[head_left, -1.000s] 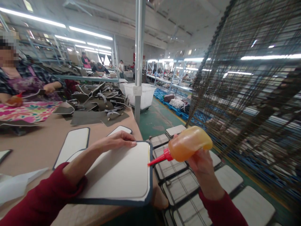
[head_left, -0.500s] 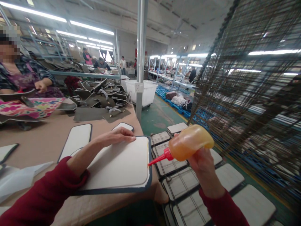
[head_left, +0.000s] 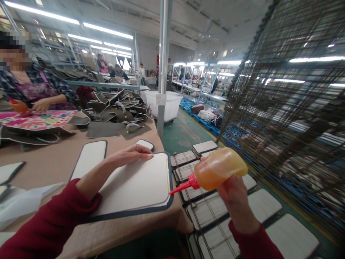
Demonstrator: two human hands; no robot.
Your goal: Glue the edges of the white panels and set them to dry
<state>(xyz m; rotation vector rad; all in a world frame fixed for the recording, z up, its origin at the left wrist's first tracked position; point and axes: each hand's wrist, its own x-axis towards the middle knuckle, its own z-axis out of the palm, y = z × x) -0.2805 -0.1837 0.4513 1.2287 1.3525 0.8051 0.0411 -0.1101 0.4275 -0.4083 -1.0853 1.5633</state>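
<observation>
My right hand point(head_left: 234, 196) grips an amber glue squeeze bottle point(head_left: 219, 168) with a red nozzle. The nozzle tip touches the right edge of a white panel with a dark border point(head_left: 134, 187), near its lower right corner. That panel lies at the table's right end. My left hand point(head_left: 132, 154) rests flat on the panel's far edge, fingers stretched out. Both my sleeves are dark red.
More white panels point(head_left: 88, 158) lie on the tan table point(head_left: 54, 162). A wire rack point(head_left: 205, 212) below on the right holds several panels. A tall mesh rack point(head_left: 291, 108) leans at right. A person point(head_left: 32, 90) works across the table beside dark bag parts point(head_left: 115, 111). A metal post point(head_left: 163, 72) stands behind.
The nozzle tip has slid down the panel's right edge toward its near corner. My left hand stayed on the panel. The person opposite laid the colourful piece flat.
</observation>
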